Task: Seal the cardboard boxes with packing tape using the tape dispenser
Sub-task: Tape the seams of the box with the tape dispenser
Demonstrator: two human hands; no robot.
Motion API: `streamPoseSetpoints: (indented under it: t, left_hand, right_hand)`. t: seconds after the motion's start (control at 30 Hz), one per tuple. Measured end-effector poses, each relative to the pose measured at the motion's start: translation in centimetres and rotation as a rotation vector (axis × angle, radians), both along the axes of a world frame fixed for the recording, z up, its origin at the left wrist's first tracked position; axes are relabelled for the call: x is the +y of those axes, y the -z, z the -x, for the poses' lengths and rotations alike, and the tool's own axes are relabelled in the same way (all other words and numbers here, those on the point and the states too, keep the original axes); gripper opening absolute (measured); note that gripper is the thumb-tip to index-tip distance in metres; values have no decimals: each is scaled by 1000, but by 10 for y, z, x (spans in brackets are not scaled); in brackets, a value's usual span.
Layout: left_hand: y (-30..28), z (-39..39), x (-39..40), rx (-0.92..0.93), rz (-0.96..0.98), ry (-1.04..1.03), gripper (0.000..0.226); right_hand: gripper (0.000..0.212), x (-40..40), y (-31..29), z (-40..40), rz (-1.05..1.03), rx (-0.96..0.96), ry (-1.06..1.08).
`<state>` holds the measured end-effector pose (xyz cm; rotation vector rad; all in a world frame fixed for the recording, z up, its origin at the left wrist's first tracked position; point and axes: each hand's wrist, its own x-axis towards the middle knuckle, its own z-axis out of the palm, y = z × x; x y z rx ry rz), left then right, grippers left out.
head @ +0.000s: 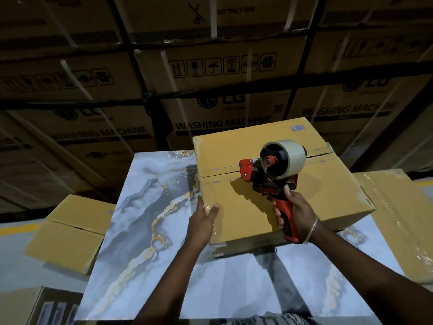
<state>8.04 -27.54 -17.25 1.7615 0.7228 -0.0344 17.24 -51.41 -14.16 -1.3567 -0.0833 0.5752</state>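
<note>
Matt cardboard box (276, 195) — glossy marbled tabletop (145, 231) — red plastic dispenser (276, 179)

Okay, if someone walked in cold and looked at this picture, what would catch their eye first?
Probably the red and black tape dispenser, gripped by the right hand over the centre seam of the cardboard box. The left hand rests on the box's near left corner. Next, the blue-grey marbled table top under it, and the wall of washing machine cartons behind.

L hand (203, 219) flat, fingers straight; R hand (294, 212) grip closed.
</note>
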Motion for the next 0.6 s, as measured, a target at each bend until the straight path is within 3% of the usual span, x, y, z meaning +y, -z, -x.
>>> streamPoseSetpoints:
  t: [0.13,0.4,0.5,0.6]
  left_hand:
    - [13,-2,4,14,-240,82,64]
    - [1,26,36,-29,-305,89,41]
    - [2,42,56,17,-360,103,45]
    - [11,49,75,88,-353,135,51]
  right_hand:
    - [81,3,-4,4,12,29,2]
    - [59,32,-3,39,-15,86,-1]
    - [58,50,-3,55,-14,67,-34]
    - [73,63,0,65,-14,24,-76]
